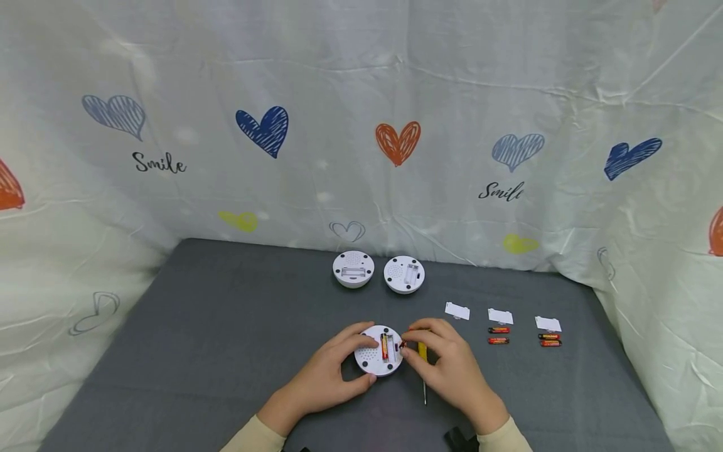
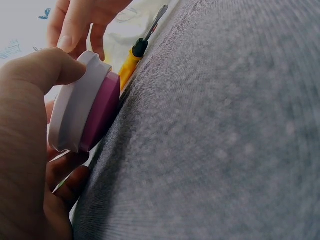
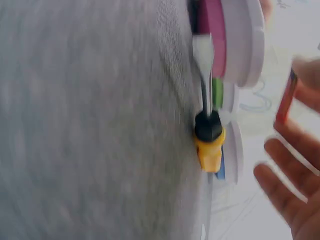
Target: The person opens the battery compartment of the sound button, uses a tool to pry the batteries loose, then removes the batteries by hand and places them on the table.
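Observation:
My left hand [image 1: 324, 380] grips a round white device [image 1: 368, 363], its battery side facing up. In the left wrist view the thumb lies over the edge of the white base [image 2: 75, 110], and a pink part [image 2: 104, 110] shows underneath. One red and black battery [image 1: 385, 347] lies in a slot of the open compartment; the slot beside it is bare. Just off the device's right edge, my right hand [image 1: 452, 364] pinches another battery [image 3: 286, 100] between thumb and fingertips. Close below the right hand lies a yellow-handled screwdriver [image 1: 422, 351], partly hidden in the head view.
Two more round white devices [image 1: 353, 267] [image 1: 403, 274] stand at the back with their battery compartments open. To the right lie three white covers [image 1: 500, 316], with several batteries [image 1: 550, 343] near two of them. A printed curtain [image 1: 339, 125] hangs behind the grey table [image 1: 226, 314].

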The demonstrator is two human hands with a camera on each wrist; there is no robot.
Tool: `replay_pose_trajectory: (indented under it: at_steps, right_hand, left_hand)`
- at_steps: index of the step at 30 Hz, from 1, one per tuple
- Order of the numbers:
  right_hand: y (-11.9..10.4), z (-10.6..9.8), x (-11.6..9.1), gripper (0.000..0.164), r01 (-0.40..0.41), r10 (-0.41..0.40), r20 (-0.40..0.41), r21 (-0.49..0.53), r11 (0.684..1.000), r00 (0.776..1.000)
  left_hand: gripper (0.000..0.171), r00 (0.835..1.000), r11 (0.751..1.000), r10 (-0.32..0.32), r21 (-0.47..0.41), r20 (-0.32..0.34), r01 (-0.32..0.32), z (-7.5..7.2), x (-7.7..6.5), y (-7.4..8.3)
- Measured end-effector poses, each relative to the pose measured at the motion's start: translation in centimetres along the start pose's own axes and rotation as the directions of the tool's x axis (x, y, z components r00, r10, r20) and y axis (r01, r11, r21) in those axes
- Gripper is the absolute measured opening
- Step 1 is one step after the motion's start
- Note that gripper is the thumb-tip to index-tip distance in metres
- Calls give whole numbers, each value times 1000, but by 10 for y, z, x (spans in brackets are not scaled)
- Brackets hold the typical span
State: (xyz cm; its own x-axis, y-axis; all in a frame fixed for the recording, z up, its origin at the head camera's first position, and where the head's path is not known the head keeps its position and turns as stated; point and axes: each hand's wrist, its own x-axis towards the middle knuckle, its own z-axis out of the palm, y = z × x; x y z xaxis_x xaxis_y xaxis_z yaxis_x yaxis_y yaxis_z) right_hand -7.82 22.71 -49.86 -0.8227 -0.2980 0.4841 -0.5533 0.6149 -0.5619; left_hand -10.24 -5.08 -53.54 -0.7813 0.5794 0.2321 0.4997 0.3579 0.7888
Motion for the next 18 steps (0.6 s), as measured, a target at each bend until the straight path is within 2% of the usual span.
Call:
replay_pose_trajectory:
  at_steps: [3, 5, 11, 14, 18]
  right_hand:
    - [5, -4, 1, 21, -83, 78, -88, -59, 995, 993]
    - [8, -8, 1, 19, -156, 144, -135, -83, 984, 980]
    - [21, -16, -3, 17, -360, 324, -195, -195, 912, 926]
    - [27, -19, -4, 17, -415, 371, -207, -241, 877, 905]
    - [33, -22, -6, 16, -450, 397, -223, -294, 843, 890]
  left_hand:
    - [49, 1000, 1000, -4, 9, -2, 4, 0, 0, 0]
    - [49, 1000, 1000, -8, 13, -1, 8, 0, 0, 0]
    - [50, 1000, 1000, -15, 9, 2, 15, 0, -1, 0]
    - [50, 1000, 1000, -18, 8, 4, 18, 0, -1, 0]
    - [49, 1000, 1000, -23, 10, 7, 23, 0, -1, 0]
